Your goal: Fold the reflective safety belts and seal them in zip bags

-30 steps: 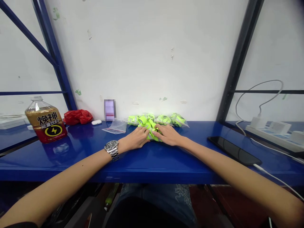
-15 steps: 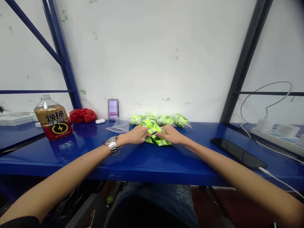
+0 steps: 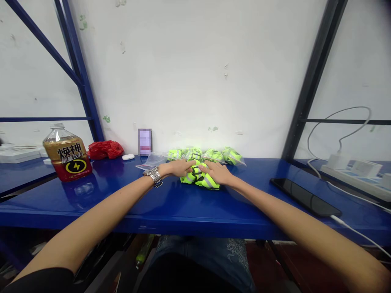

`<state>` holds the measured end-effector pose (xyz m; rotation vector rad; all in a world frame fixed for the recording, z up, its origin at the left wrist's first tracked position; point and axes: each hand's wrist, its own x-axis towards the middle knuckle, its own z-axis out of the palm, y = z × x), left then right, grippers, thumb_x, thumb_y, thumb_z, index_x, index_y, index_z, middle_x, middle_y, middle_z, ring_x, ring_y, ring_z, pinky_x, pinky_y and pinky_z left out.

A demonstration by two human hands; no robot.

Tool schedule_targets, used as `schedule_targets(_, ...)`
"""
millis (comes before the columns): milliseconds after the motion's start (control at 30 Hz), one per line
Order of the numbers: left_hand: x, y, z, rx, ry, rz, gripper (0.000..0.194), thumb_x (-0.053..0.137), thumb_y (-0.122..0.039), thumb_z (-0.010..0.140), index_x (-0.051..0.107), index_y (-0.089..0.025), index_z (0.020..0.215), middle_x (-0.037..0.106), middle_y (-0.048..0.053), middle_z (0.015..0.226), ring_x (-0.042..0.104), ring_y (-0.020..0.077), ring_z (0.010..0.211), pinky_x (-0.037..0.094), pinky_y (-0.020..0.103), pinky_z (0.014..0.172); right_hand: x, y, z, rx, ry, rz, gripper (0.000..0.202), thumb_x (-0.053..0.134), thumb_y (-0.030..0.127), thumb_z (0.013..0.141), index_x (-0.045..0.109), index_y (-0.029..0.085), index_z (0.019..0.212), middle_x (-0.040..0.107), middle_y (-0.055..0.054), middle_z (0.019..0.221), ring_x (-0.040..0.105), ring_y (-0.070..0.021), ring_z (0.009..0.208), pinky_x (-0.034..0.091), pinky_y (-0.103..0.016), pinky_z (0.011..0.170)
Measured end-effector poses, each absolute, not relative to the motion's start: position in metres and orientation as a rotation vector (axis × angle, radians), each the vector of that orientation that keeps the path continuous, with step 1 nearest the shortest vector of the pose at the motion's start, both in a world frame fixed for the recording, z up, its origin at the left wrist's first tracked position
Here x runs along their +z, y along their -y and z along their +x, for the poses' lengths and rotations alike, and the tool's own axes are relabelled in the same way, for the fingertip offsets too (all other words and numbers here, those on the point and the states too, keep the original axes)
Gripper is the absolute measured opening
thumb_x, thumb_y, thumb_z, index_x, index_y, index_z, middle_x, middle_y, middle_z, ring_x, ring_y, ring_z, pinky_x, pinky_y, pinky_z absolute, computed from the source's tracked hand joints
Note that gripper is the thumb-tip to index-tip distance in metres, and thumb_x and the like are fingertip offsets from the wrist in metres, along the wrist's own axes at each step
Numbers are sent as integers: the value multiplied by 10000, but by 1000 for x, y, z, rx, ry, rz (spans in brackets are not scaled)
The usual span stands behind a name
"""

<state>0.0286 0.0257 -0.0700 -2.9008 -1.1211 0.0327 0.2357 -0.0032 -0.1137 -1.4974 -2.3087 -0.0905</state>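
Observation:
A bundle of neon-yellow reflective strap (image 3: 200,175) with grey stripes and black parts lies on the blue table, between my hands. My left hand (image 3: 181,167), with a metal watch on its wrist, is closed on the bundle's left and far side. On the right side, my right hand (image 3: 218,172) grips the bundle with thumb and fingers; some fingertips are hidden behind the strap. Just beyond, several similar neon-yellow bundles (image 3: 232,156) sit in clear plastic bags against the wall. A flat clear zip bag (image 3: 152,160) lies to the left of them.
The blue table (image 3: 146,211) carries a large drink bottle (image 3: 69,152), a red plastic bag (image 3: 105,149) and a white earbud case (image 3: 128,157) on the left. A phone (image 3: 145,141) leans on the wall. Another phone (image 3: 305,196) on a cable and a power strip (image 3: 357,173) are at right.
My left hand has shifted over the far side of the bundle and my right hand presses more on top. The lower strap folds are more exposed now.

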Motion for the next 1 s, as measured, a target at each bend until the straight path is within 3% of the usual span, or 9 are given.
schedule_targets(133,-70,-30,33,92,1109,-2850,261,351,-220,875,494,-190,1092,553,31,755,465,168,610,392,272,611,-118,5,233,-74,2191,-1361,384,265,538,964,450,202,961,559,-73,937,512,-211,848,404,-307,719)
schedule_targets(333,-62,-38,41,218,1166,-2880,440,406,-160,794,527,-190,1215,658,54,886,544,177,685,405,265,628,-103,23,234,-356,2058,-1097,402,199,353,1003,541,176,889,566,-105,921,507,-219,897,390,-353,834)
schedule_targets(433,-59,-41,44,264,1156,-2888,452,418,-172,783,541,-197,1218,682,49,910,557,178,707,423,265,641,-97,41,230,-506,2237,-863,389,358,460,952,559,153,1082,584,-140,1109,495,-263,1054,364,-399,923)
schedule_targets(533,-56,-43,46,269,1138,-2899,409,433,-179,792,554,-222,1181,688,26,949,560,161,732,438,246,671,-101,50,222,-660,2438,-860,604,496,557,858,479,107,1261,531,-198,1256,439,-346,1180,334,-477,976)
schedule_targets(733,-63,-35,49,239,1233,-2804,379,434,-179,829,518,-207,1197,664,68,927,571,182,720,460,292,692,-109,25,222,-563,2583,-1055,572,516,526,883,459,73,1226,585,-226,1137,551,-324,1075,429,-431,879)
schedule_targets(867,-85,-25,43,-60,1215,-2537,450,439,-111,824,443,-170,1270,568,189,1118,580,281,909,447,435,806,-104,5,229,-456,2648,-1122,608,557,490,878,432,49,1277,606,-234,1121,586,-323,1039,452,-411,830)
schedule_targets(1000,-104,-26,31,-332,882,-2476,374,388,-87,866,495,-178,1213,544,169,1162,529,284,1047,400,445,910,-98,-4,232,-370,2671,-1106,585,586,494,857,492,71,1250,643,-199,1048,614,-302,942,448,-387,783)
